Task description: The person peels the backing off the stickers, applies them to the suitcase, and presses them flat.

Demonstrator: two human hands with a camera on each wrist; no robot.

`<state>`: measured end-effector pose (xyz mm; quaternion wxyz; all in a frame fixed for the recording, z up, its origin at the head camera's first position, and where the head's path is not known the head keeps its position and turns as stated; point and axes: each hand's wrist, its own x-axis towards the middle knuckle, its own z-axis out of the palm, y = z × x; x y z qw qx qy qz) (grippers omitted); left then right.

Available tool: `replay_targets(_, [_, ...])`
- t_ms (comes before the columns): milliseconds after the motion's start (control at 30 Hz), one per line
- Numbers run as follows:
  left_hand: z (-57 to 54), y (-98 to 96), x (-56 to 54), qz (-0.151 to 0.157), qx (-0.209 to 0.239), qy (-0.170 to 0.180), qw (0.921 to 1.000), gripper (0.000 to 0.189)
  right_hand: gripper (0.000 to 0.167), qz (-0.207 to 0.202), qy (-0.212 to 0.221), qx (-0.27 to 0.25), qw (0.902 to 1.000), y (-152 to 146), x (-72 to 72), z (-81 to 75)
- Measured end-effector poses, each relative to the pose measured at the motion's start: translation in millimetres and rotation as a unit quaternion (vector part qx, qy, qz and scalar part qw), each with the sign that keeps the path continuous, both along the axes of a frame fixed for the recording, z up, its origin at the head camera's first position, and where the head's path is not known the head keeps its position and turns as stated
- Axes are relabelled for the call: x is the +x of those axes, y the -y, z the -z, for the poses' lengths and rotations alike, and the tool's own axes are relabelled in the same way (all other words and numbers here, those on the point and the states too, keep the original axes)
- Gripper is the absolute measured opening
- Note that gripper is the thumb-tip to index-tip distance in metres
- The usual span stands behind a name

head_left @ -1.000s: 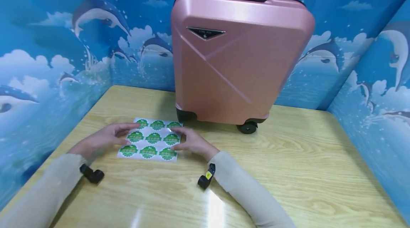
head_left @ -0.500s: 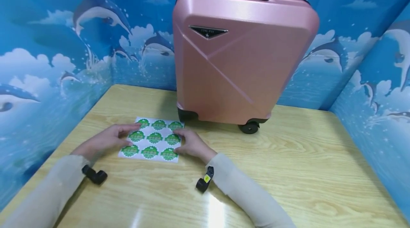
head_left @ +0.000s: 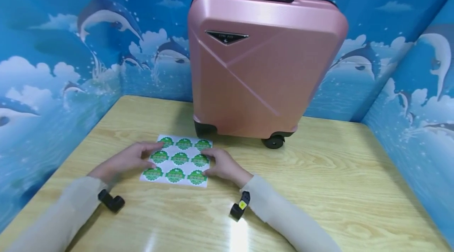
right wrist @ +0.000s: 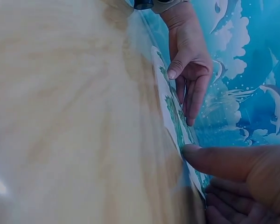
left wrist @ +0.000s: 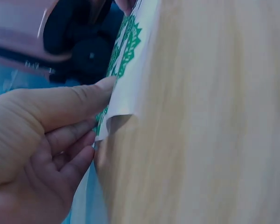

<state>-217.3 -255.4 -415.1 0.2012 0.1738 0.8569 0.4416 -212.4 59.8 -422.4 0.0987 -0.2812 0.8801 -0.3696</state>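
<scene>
A white sheet of round green stickers (head_left: 188, 152) lies on the wooden table in front of the suitcase, set out in rows. My left hand (head_left: 129, 158) holds its left side, thumb near the bottom row and a finger by the top row. In the left wrist view the left thumb (left wrist: 84, 102) is on the sheet, whose near corner curls up off the table. On the opposite side my right hand (head_left: 225, 165) holds the right edge. The right wrist view has the right thumb (right wrist: 214, 161) on the sheet edge, other fingers lower and partly hidden.
Behind the sheet stands a pink hard-shell suitcase (head_left: 262, 71) with a black handle and wheels. A blue curtain (head_left: 152, 8) printed with dolphins surrounds the table (head_left: 319, 189). Black wrist devices (head_left: 112, 202) sit at both beige cuffs.
The sticker sheet and both hands have shifted to the right and slightly nearer over the last half second. The suitcase stays in place while the head view moves a little.
</scene>
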Motion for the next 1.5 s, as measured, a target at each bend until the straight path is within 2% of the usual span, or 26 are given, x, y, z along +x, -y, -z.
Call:
replay_targets(233, [6.0,-27.7,5.9,0.047,-0.002,-0.067,0.9966,0.067,0.063,0.014,0.026,0.004,0.9996,-32.2,16.6,-3.7])
replay_targets(400, [8.0,-47.7,10.8,0.064,0.006,-0.084,0.9944,0.067,0.062,0.031,0.037,0.004,0.9988,-55.7,26.6,-5.1])
replay_targets(933, [12.6,-109.9,18.0,0.029,0.016,-0.095,0.9949,0.066,0.057,0.089,0.072,-0.020,0.9932,-107.1,45.2,-8.4])
replay_targets(1167, [15.9,-128.1,28.9,0.045,0.036,-0.102,0.9932,0.066,0.058,0.089,0.078,-0.025,0.9927,-126.5,54.9,-3.6])
replay_targets(1267, [17.5,-136.6,33.2,0.042,0.041,-0.093,0.9940,0.066,0.058,0.084,0.081,-0.026,0.9928,-134.6,57.3,-2.7])
replay_targets(1500, [14.7,-152.9,38.4,0.042,0.044,-0.092,0.9939,0.066,0.058,0.094,0.085,-0.015,0.9918,-148.3,63.2,-8.5])
